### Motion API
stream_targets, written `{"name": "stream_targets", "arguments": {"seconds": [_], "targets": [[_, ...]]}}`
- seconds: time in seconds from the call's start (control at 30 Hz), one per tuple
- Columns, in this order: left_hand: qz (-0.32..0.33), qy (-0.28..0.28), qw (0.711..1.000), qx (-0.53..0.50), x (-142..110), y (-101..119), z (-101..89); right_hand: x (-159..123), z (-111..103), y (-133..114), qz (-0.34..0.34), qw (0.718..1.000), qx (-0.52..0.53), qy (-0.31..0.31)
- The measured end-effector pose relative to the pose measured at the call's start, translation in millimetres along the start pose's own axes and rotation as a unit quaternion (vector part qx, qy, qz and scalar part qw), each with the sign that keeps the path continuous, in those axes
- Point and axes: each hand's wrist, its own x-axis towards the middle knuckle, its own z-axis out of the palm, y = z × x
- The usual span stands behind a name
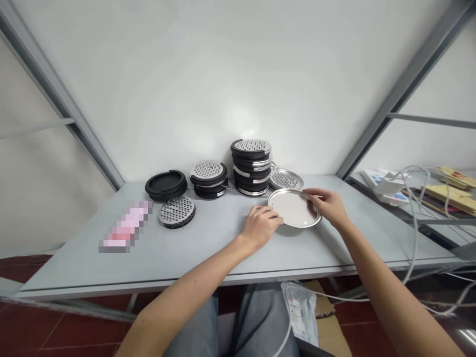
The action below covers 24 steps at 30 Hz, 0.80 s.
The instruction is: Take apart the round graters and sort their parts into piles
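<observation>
A round, shiny metal plate with a raised rim (292,208) is held just above the table, tilted a little toward me. My left hand (262,225) is closed on its left near edge, with the fingertips at the rim. On the far right side, my right hand (327,204) pinches the rim, the thumb hidden. Behind the plate lies a round metal grater disc (286,179). To its left rises a tall stack of perforated metal discs and black rings (252,168), and further left a shorter stack (208,177).
At the left are black round trays (165,184) and a single grater disc with a black base (177,211). A blurred pink item (126,225) lies near the table's left edge. White cables (416,238) hang at the right, by cartons and yellow pieces (449,198).
</observation>
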Motion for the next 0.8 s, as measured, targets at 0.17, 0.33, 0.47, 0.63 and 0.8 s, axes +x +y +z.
{"name": "stream_targets", "arguments": {"seconds": [0.17, 0.33, 0.47, 0.63, 0.8], "targets": [[0.018, -0.044, 0.999, 0.025, 22.1, 6.7, 32.0, 6.9, -2.8, 40.1, 0.029, 0.999, -0.005, 0.045], [-0.001, -0.067, 0.998, -0.023, 22.9, 5.5, 35.2, 9.9, 5.7, 62.2, 0.044, 0.996, 0.023, 0.07], [-0.004, -0.092, 0.995, -0.049, 21.0, 5.0, 31.6, 8.9, 7.7, 65.5, 0.051, 0.997, 0.04, 0.047], [-0.006, -0.074, 0.996, -0.04, 21.0, 6.1, 34.1, 5.8, 9.2, 66.1, 0.018, 0.998, -0.005, 0.057], [0.006, -0.074, 0.997, -0.014, 22.8, 8.2, 37.6, 3.9, 9.7, 67.8, 0.026, 0.999, -0.015, 0.033]]}}
